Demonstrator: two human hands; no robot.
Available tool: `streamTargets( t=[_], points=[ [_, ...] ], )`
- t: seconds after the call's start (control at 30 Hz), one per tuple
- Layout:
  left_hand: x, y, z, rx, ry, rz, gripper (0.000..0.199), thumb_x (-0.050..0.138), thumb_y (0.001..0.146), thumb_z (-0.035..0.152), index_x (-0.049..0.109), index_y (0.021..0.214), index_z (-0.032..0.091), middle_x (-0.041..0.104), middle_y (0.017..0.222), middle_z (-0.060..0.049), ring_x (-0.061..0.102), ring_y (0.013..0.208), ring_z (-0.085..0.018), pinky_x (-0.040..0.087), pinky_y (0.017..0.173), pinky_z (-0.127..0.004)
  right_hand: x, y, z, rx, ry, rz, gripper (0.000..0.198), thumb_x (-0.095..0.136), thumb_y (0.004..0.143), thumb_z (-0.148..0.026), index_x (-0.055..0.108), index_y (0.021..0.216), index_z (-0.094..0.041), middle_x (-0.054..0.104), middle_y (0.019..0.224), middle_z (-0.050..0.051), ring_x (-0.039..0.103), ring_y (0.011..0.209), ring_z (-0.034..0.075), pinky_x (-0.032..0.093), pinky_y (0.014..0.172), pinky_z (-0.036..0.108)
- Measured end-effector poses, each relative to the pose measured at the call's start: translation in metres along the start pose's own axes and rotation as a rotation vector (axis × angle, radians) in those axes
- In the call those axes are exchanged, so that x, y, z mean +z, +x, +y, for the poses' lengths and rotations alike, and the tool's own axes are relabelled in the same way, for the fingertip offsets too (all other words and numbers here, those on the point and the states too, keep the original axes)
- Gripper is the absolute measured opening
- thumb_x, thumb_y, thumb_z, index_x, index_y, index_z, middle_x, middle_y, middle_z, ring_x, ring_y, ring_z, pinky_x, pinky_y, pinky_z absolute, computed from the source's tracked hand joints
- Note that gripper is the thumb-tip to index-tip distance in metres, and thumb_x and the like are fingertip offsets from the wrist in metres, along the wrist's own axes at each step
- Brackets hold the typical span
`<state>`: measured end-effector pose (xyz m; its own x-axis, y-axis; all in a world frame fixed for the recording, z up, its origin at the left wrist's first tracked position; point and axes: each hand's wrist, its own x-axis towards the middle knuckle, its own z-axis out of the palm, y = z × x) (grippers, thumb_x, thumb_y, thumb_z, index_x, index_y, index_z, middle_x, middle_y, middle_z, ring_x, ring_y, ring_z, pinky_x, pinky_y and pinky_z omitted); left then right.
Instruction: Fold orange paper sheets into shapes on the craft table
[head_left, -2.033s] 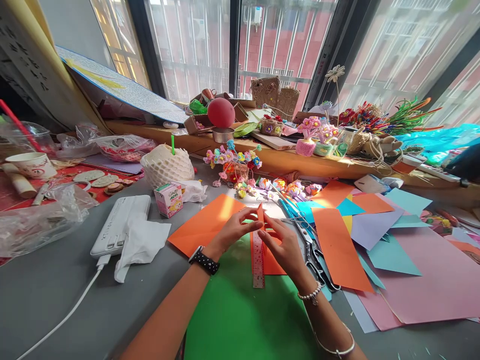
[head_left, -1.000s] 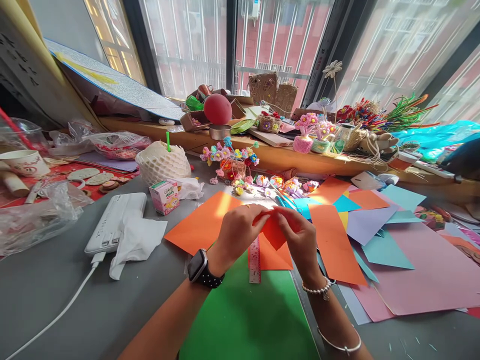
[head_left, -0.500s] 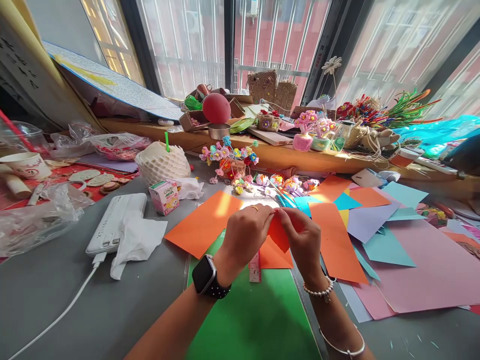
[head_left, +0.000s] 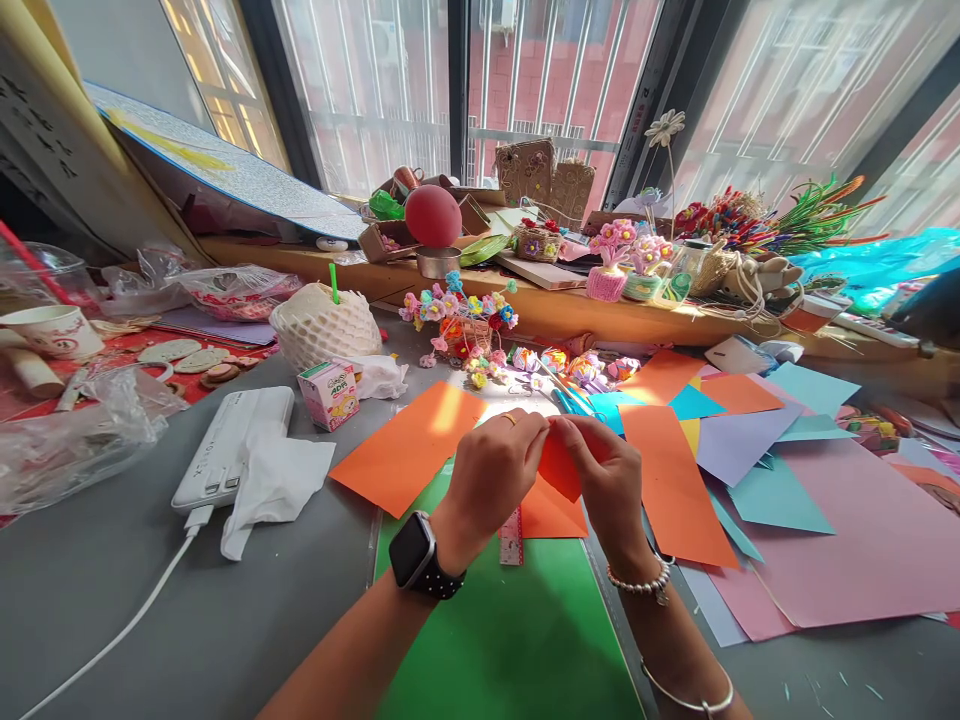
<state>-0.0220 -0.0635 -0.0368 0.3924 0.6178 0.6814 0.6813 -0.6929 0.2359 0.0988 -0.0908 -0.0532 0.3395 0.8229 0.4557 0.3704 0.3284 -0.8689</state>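
A green board lies on the gray table, closest to my remote camera, with a ruler over its far part, half hidden from me. Just beyond, the left hand and right hand pinch a small orange paper by its upper edge, between them. Farther off, I see colorful flowers, then a red ball at the windowsill.

Between your hands: paper piece | below, on the surface: mat, ruler partly on it | your left: power bank, tissue partly over it, drink carton behind | your right: overlapping paper sheets | windowsill behind: balloon
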Motion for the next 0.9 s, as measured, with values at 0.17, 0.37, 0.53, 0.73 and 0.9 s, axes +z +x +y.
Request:
streamTargets(
  t=[0.17, 0.37, 0.53, 0.73, 0.9],
  points=[
    [-0.0004, -0.0011, -0.0008, -0.037, -0.077, -0.003, 0.017, 0.042, 0.083, 0.023, 0.059, 0.081, 0.017, 0.064, 0.073, -0.003, 0.058, 0.067, -0.014, 0.042, 0.058, -0.023, -0.0003, -0.0001, 0.0004, 0.008, 0.003, 0.008, 0.019, 0.053, 0.075, -0.034, 0.066, 0.079, -0.021, 0.068, 0.080, 0.003, 0.061, 0.073, 0.018, 0.048, 0.064, 0.029],
    [-0.0018, -0.0009, -0.0012, -0.042, -0.107, 0.000, 0.017, 0.044, 0.082, 0.023, 0.060, 0.082, 0.017, 0.065, 0.075, -0.003, 0.059, 0.068, -0.015, 0.043, 0.060, -0.024, -0.0005, -0.0001, -0.0004, 0.027, 0.020, 0.008, 0.019, 0.054, 0.075, -0.035, 0.066, 0.078, -0.021, 0.068, 0.077, 0.002, 0.061, 0.069, 0.017, 0.047, 0.061, 0.027],
    [0.0002, -0.0013, -0.0015, -0.043, -0.115, -0.003, 0.017, 0.044, 0.082, 0.024, 0.060, 0.082, 0.017, 0.065, 0.075, -0.003, 0.059, 0.069, -0.015, 0.044, 0.061, -0.024, -0.0002, 0.0000, -0.0004, 0.036, 0.014, 0.012, 0.019, 0.054, 0.075, -0.035, 0.066, 0.078, -0.021, 0.067, 0.077, 0.002, 0.061, 0.070, 0.017, 0.047, 0.061, 0.028],
    [0.0021, -0.0019, -0.0011, -0.082, -0.150, -0.017, 0.017, 0.044, 0.082, 0.024, 0.060, 0.081, 0.016, 0.065, 0.075, -0.004, 0.059, 0.069, -0.016, 0.043, 0.061, -0.025, -0.0011, 0.0005, -0.0017, 0.049, 0.029, -0.003, 0.019, 0.054, 0.074, -0.035, 0.066, 0.077, -0.020, 0.067, 0.078, 0.003, 0.060, 0.071, 0.017, 0.047, 0.063, 0.028],
    [-0.0063, 0.0047, -0.0059, -0.242, -0.378, -0.110, 0.014, 0.049, 0.079, 0.024, 0.061, 0.077, 0.017, 0.065, 0.073, -0.001, 0.058, 0.068, -0.014, 0.043, 0.062, -0.023, -0.0049, 0.0041, -0.0025, 0.146, 0.117, -0.095, 0.021, 0.057, 0.072, -0.038, 0.066, 0.078, -0.020, 0.068, 0.077, 0.003, 0.061, 0.071, 0.018, 0.048, 0.061, 0.027]
  ],
)
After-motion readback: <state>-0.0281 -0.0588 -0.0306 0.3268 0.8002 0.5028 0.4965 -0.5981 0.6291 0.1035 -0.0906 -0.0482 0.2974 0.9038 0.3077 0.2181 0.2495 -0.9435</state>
